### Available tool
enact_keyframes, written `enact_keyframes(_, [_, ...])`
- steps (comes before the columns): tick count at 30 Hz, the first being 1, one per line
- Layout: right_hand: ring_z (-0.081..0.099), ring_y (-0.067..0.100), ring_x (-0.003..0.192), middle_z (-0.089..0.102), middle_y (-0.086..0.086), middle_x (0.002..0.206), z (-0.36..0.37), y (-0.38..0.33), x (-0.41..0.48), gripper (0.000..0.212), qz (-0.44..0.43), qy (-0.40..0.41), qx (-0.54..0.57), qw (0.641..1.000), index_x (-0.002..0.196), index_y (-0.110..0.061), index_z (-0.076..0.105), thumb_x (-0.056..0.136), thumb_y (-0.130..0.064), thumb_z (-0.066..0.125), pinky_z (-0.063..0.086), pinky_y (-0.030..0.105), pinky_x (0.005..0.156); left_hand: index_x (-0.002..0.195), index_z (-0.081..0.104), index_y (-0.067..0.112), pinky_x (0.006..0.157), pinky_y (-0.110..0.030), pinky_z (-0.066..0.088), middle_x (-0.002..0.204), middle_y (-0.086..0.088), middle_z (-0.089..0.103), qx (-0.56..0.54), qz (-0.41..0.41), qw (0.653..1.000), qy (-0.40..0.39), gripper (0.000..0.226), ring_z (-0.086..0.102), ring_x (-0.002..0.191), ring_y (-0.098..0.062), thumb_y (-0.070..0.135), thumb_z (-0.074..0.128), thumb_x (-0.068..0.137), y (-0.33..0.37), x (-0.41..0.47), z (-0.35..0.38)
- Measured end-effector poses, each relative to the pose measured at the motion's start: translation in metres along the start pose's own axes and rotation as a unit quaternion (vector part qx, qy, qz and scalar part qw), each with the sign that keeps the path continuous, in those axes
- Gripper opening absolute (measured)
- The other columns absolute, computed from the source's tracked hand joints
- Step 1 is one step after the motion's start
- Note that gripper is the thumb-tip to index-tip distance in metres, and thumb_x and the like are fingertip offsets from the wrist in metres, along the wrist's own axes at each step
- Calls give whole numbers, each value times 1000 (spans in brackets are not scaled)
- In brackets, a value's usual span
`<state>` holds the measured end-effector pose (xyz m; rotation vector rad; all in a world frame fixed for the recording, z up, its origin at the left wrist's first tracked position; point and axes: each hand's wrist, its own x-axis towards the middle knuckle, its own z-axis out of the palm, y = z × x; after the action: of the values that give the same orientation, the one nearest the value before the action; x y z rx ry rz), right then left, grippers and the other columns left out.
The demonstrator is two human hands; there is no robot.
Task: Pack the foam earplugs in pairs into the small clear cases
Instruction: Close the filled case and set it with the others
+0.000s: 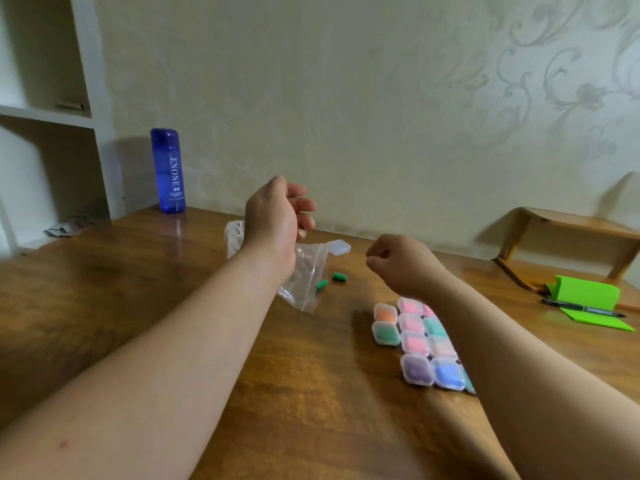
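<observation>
My left hand (277, 213) is raised over the middle of the table, its curled fingers pinching a clear zip bag (304, 282) that hangs below it. Two green foam earplugs lie under the bag's lower edge: one (322, 285) at the bag's mouth, the other (340, 277) on the wood just right of it. A small clear case (339, 247) holding nothing stands behind them. My right hand (401, 263) hovers to the right with its fingers curled in, and I see nothing in it. Several closed cases (415, 342) with coloured earplugs sit in rows beneath my right forearm.
A blue bottle (168, 171) stands at the back left of the wooden table (138, 289), near white shelves (48, 116). Green paper (588, 294) and a black pen (585, 309) lie at the right, in front of a small wooden stand (571, 223).
</observation>
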<state>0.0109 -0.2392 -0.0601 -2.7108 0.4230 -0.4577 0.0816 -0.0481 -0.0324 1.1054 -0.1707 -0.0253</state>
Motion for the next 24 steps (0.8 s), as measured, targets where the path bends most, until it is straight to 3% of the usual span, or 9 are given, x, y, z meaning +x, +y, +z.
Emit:
enact_keyframes(6, [64, 27, 120, 63, 7, 142, 28, 6, 60, 49, 22, -30, -14, 999, 152, -23, 53, 103, -17, 59, 56, 38, 98, 102, 64, 10, 43, -24, 35, 75, -7, 67, 7, 24, 1000, 7, 28, 51, 51, -16, 21, 40, 109, -17, 21, -10])
enact_keyframes(12, [58, 34, 132, 46, 10, 158, 49, -17, 109, 63, -9, -64, -54, 996, 163, -32, 36, 105, -23, 60, 52, 43, 107, 99, 65, 12, 42, -22, 36, 75, -6, 67, 33, 53, 998, 6, 29, 49, 51, -14, 23, 41, 111, -21, 24, -12])
enact_keyframes(17, [54, 32, 138, 54, 7, 154, 63, -36, 125, 75, -13, -178, -167, 970, 160, -24, 46, 93, -21, 79, 48, 43, 114, 98, 66, 12, 41, -22, 34, 74, -7, 67, 29, 54, 998, 11, 29, 49, 49, -14, 22, 41, 110, -19, 25, -14])
enact_keyframes(20, [61, 30, 124, 63, 8, 140, 62, -35, 124, 56, -13, -161, -177, 971, 146, -19, 59, 93, -18, 78, 54, 41, 104, 98, 66, 12, 41, -21, 34, 75, -8, 67, 32, 54, 998, 13, 29, 49, 50, -14, 22, 42, 111, -20, 24, -14])
enact_keyframes(24, [63, 28, 114, 64, 8, 132, 58, -25, 116, 42, -18, -139, -165, 976, 140, -18, 61, 99, -19, 70, 55, 38, 97, 98, 66, 11, 41, -21, 35, 73, -7, 67, 38, 50, 998, 16, 29, 49, 49, -14, 21, 42, 110, -19, 22, -13])
